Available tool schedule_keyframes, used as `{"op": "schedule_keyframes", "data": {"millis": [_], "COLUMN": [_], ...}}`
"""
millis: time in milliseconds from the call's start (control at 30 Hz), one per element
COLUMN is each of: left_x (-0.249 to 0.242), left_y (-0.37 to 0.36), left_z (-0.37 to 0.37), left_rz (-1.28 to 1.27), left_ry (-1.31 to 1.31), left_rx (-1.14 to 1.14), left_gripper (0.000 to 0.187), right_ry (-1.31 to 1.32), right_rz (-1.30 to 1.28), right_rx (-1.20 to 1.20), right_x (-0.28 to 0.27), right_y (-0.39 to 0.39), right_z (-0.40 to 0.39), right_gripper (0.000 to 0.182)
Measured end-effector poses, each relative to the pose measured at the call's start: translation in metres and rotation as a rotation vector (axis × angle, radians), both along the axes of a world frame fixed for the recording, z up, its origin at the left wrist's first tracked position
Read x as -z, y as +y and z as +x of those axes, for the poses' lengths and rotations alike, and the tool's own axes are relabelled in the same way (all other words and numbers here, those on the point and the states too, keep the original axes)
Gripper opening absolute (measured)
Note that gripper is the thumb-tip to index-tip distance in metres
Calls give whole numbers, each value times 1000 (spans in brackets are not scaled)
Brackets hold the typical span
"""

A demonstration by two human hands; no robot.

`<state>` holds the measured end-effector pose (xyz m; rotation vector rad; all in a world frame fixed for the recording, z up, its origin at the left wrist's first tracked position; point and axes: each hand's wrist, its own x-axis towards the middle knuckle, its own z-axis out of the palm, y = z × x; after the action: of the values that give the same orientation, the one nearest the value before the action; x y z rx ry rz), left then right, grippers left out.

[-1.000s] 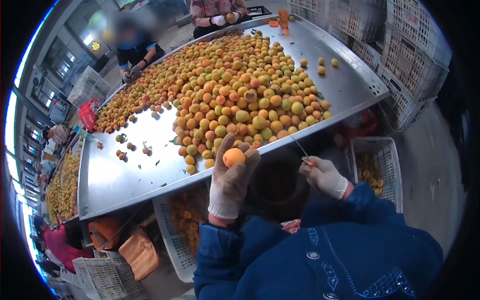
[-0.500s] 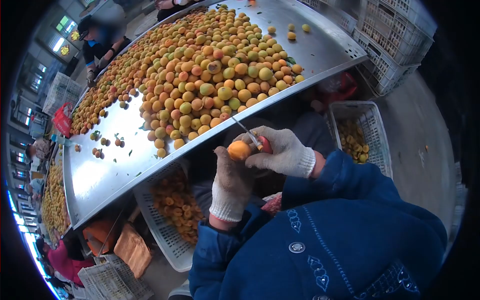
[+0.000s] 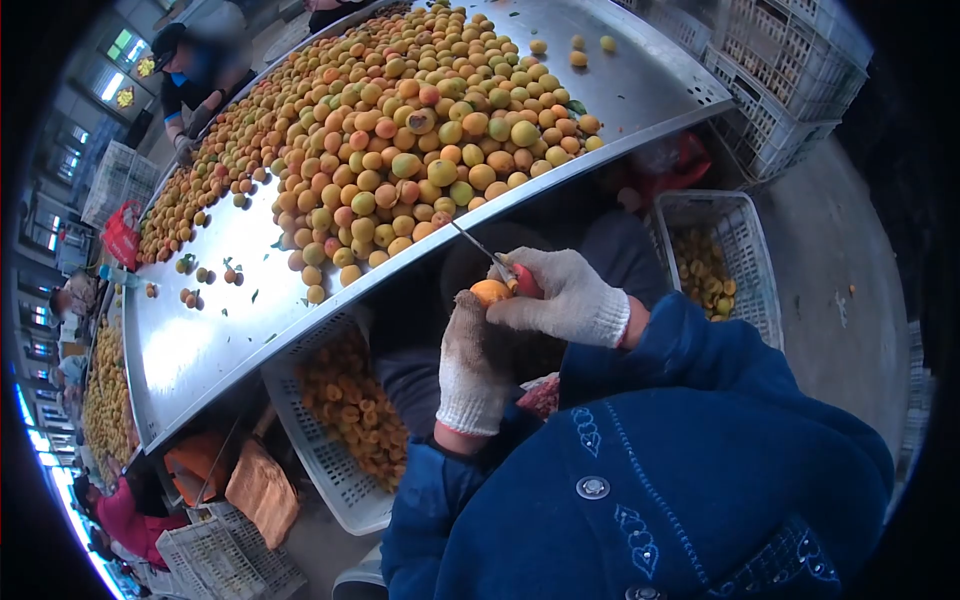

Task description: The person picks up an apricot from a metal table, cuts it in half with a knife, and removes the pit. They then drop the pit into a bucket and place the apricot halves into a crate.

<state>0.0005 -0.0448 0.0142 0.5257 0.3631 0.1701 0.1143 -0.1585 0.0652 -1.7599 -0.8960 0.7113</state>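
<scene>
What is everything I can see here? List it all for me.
apricot: one, orange, held in the left hand
knife: one, thin blade with red handle, in the right hand
fruit heap: too many to count, orange, yellow and green, on the table
metal table: one, silver, ahead
white crates with fruit: two, one below the table, one at right
stacked crates: several, white, top right
other people: at least two, far side and lower left
left hand: soiled glove
right hand: white glove

steel table (image 3: 640, 95), heaped apricots (image 3: 400, 130), stray leaves (image 3: 258, 296)
</scene>
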Motion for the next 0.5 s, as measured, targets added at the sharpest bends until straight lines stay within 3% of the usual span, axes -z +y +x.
{"op": "schedule_keyframes", "data": {"millis": [67, 100, 167, 200, 300, 333, 467, 500], "left_x": [0, 1, 3, 6, 3, 4, 6, 5], "left_y": [-3, -4, -4, -3, -1, -1, 0, 1], "left_z": [-1, 0, 1, 0, -4, -5, -4, -3], "left_rz": [-33, -33, -218, -217, -225, -224, -210, -235], "left_ry": [3, 4, 62, 63, 61, 62, -2, -14], "left_rx": [-31, -30, -48, -49, -53, -55, -94, -125], "left_gripper": [52, 52, 53, 53, 54, 54, 54, 53], "right_ry": [287, 289, 589, 590, 248, 250, 240, 8], "right_rz": [87, 87, 110, 110, 55, 56, 135, 73], "right_rx": [51, 52, 173, 172, 279, 277, 78, 32], "right_x": [7, 6, 0, 3, 12, 17, 29, 27], "right_y": [1, 1, 1, 1, 2, 0, -8, -11], "right_z": [1, 1, 3, 6, 13, 13, 4, 1], "right_gripper": [25, 25, 18, 18, 11, 11, 18, 19]}}
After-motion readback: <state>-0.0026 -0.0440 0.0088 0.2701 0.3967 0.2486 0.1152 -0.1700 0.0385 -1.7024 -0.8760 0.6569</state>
